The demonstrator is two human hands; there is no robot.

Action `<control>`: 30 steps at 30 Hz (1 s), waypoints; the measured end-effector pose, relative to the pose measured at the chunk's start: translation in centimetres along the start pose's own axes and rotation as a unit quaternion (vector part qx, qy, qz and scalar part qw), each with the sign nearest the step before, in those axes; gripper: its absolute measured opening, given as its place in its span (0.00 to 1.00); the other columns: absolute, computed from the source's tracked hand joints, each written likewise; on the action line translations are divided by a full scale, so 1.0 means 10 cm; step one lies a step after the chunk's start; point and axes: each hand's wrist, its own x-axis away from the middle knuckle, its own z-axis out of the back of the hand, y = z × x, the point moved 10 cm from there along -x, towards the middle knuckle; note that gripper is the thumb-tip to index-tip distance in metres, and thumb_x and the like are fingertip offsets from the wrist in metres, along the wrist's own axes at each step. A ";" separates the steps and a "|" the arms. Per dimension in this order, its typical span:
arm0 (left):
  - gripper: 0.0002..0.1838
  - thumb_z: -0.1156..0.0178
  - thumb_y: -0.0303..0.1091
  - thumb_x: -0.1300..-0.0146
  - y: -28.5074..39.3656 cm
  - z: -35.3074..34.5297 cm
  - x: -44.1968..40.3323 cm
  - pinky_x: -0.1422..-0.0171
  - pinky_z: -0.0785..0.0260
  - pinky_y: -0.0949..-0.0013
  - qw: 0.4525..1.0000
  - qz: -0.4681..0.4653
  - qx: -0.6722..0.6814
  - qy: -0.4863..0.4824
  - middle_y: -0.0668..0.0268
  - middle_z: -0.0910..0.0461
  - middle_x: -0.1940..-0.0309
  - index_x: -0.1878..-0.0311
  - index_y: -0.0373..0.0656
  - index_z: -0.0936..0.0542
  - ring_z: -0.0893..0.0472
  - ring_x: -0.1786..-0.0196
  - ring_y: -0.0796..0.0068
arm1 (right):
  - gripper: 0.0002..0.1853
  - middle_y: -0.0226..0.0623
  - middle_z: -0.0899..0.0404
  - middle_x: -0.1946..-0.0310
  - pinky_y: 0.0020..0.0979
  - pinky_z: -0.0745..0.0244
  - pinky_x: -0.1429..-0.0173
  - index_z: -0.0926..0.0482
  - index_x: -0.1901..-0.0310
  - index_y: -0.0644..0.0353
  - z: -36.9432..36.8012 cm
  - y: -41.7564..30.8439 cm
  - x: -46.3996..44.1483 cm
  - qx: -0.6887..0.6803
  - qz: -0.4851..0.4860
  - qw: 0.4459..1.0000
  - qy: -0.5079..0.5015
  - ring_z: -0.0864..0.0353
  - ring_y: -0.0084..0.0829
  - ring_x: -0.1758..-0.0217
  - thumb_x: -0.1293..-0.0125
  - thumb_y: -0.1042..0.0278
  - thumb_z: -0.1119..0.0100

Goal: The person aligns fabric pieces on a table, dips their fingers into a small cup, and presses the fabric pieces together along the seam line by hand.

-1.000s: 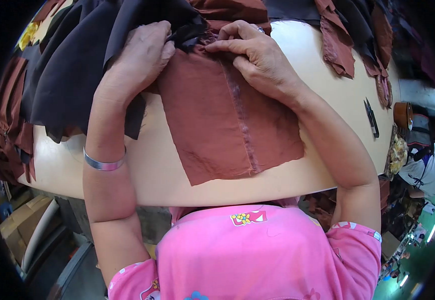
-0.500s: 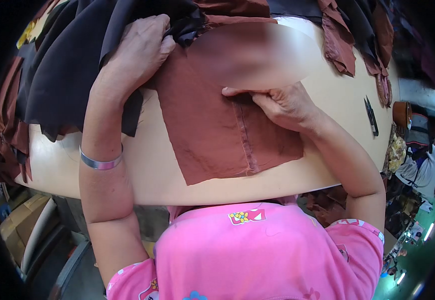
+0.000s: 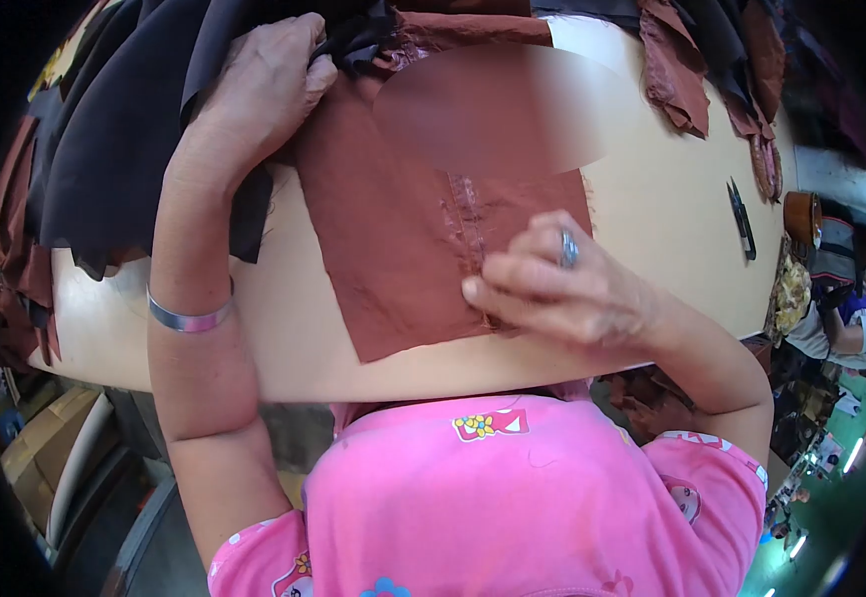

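A reddish-brown piece of cloth [image 3: 373, 239] lies flat on the table, with a frayed, raised seam [image 3: 465, 204] running down its middle. At its upper left corner, my left hand [image 3: 269, 85] is closed on dark cloth [image 3: 353, 48]; its fingertips are partly hidden. My right hand [image 3: 562, 289], wearing a ring, rests over the lower end of the seam. Its fingers are curled in and the thumb lies against the cloth; what they pinch, if anything, is hidden. A blurred oval covers the upper part of the brown cloth.
Black cloth pieces [image 3: 114, 159] are heaped at the left over more brown ones [image 3: 15, 249]. Thread snips [image 3: 742, 219] lie on the table [image 3: 662, 229] at the right. More brown cloth [image 3: 674, 70] hangs at the back right. The table's curved front edge is close to my body.
My right hand has moved down along the seam from the middle of the brown cloth to its lower edge. The folded part there now lies flatter. My left hand has shifted slightly up and left.
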 end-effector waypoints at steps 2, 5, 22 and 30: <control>0.08 0.48 0.30 0.42 0.00 0.00 0.01 0.52 0.35 0.53 1.000 -0.007 -0.004 0.006 0.47 0.25 0.66 0.66 0.34 0.31 0.27 0.57 0.45 | 0.11 0.33 0.29 0.60 0.31 0.37 0.54 0.23 0.65 0.64 -0.03 -0.10 0.05 -0.029 -0.003 0.999 -0.022 0.28 0.27 0.62 0.53 0.71 0.44; 0.08 0.48 0.30 0.42 0.00 -0.01 -0.01 0.52 0.35 0.53 1.000 -0.006 -0.009 -0.006 0.47 0.25 0.66 0.66 0.33 0.31 0.27 0.58 0.45 | 0.08 0.34 0.28 0.63 0.32 0.36 0.54 0.23 0.68 0.61 -0.07 0.00 0.04 -0.178 -0.075 0.979 -0.071 0.27 0.31 0.60 0.53 0.72 0.43; 0.09 0.48 0.31 0.42 0.00 -0.03 0.00 0.52 0.35 0.54 0.999 -0.011 -0.032 -0.013 0.48 0.25 0.65 0.64 0.35 0.31 0.27 0.57 0.47 | 0.09 0.34 0.30 0.60 0.36 0.39 0.52 0.22 0.66 0.57 0.03 0.30 -0.33 0.087 -0.053 0.995 0.002 0.29 0.31 0.57 0.52 0.70 0.46; 0.10 0.48 0.32 0.41 -0.02 -0.04 0.00 0.51 0.36 0.53 0.999 -0.001 -0.023 -0.042 0.48 0.27 0.64 0.62 0.35 0.30 0.28 0.56 0.46 | 0.11 0.33 0.31 0.61 0.35 0.39 0.53 0.22 0.65 0.60 0.02 0.21 -0.27 0.154 -0.081 0.985 -0.012 0.30 0.34 0.58 0.52 0.69 0.45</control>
